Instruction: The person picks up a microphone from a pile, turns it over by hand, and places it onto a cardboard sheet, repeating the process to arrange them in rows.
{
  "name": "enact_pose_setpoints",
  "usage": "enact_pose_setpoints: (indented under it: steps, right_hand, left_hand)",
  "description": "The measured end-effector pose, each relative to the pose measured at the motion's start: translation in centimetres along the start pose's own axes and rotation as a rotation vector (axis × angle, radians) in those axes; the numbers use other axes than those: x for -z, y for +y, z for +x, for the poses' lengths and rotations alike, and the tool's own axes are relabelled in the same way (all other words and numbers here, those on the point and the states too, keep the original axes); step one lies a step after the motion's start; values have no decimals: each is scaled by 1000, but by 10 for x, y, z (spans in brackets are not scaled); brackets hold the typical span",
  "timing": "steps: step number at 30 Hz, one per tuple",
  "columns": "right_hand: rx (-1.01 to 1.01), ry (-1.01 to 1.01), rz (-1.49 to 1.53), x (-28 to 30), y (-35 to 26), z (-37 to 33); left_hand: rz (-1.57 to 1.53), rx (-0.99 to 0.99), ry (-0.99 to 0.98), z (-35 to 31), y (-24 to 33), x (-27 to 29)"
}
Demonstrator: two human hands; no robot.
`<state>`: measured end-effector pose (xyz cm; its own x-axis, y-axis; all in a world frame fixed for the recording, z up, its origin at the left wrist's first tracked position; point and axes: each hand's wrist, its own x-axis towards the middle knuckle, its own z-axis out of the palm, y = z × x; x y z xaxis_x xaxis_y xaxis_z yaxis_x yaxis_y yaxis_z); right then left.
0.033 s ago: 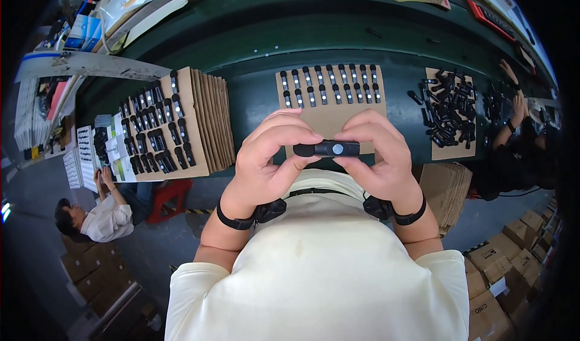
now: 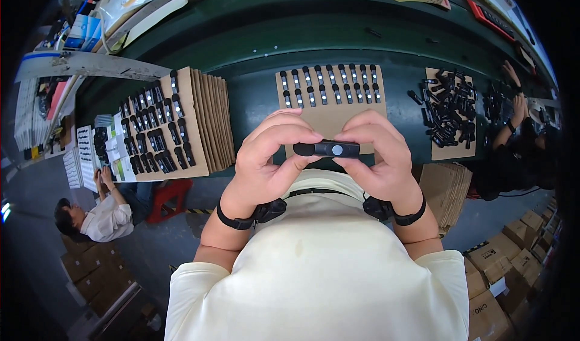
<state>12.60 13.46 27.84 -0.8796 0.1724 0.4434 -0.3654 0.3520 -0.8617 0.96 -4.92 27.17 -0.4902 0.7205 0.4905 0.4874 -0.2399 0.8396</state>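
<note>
Microphone, black and slim, is held level before the cream shirt, the left hand and right hand each clamped on one end; the present step looks like steady two-handed holding, and any move from it likely calls for care at both ends. On the tabletop, the middle cardboard sheet carries two neat rows of similar pieces, the right-hand sheet a loose pile, and the cardboard stack more rows

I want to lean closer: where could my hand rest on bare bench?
The green bench is bare between the left cardboard stack and middle sheet, and between that and the right sheet. Crowded: the right sheet's heap of black devices, the stack's top.
</note>
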Motion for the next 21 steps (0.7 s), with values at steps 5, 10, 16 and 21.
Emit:
enact_pose_setpoints:
  steps: [5,10,16,21]
  right_hand:
    - [108,-16,-71,-1,9,0]
    - [-12,2,-143,-4,10,5]
    - [-140,6,-197,5,39,-8]
    - [-272,-22,-279,13,61,-25]
  left_hand:
    - [-176,188,97,-4,1,-3]
    - [-402,324,213,-9,-23,1]
    - [-503,600,387,-41,-99,6]
    - [-2,1035,256,-100,-193,-9]
